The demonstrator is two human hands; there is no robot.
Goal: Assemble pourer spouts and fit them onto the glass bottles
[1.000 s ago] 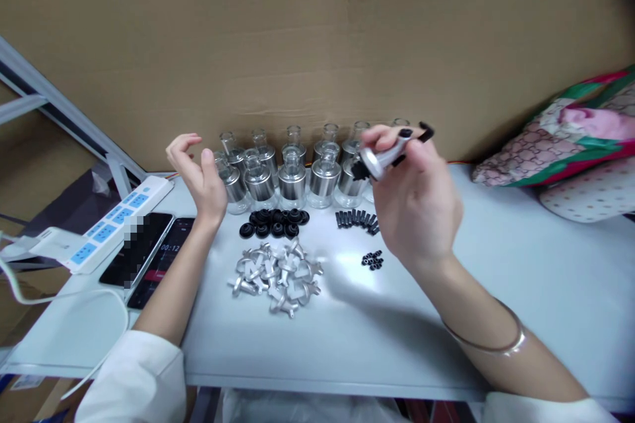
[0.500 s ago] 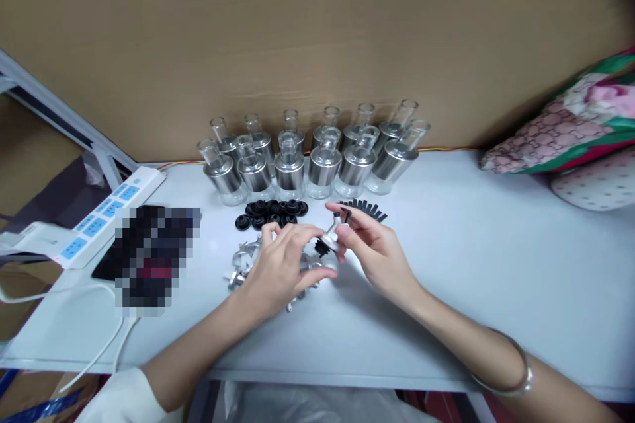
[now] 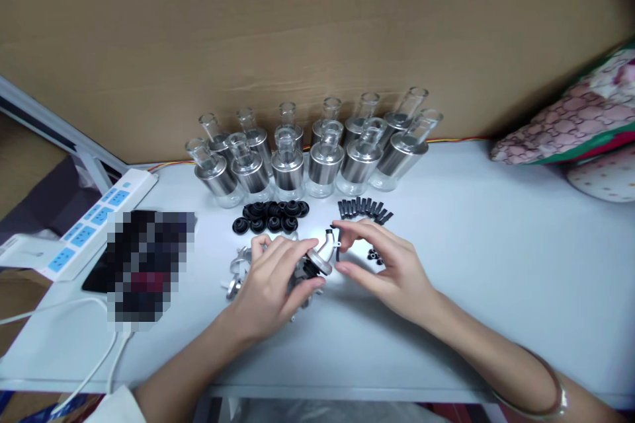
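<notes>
The left hand [image 3: 270,287] was clamped on a spout [image 3: 326,248], its forefinger and thumb pinching the base from either side. The spout hung above the table [image 3: 496,277], near the middle of the scene, over the right edge of the loose spouts [image 3: 241,262]. It was silvery and smooth, a short bent tube rising from a broad round collar, with black at its mouth and a small pale lug on its right side. Below the collar sat a black ribbed plug [image 3: 311,269], partly hidden by the fingers. The spout leaned, mouth up and to the right, plug down and to the left.

The right hand [image 3: 387,268] was just beside it, forefinger and thumb curved apart with a thin black strip [image 3: 338,248] upright between them, next to the lug; whether they gripped the strip could not be told.

Farther back lay a cluster of black plugs [image 3: 272,215], and to their right a fan of black tubes [image 3: 364,207]. Small black rings [image 3: 376,256] showed partly behind the right hand. Glass bottles [image 3: 325,165] with metal bands stood in two rows at the far side.
</notes>
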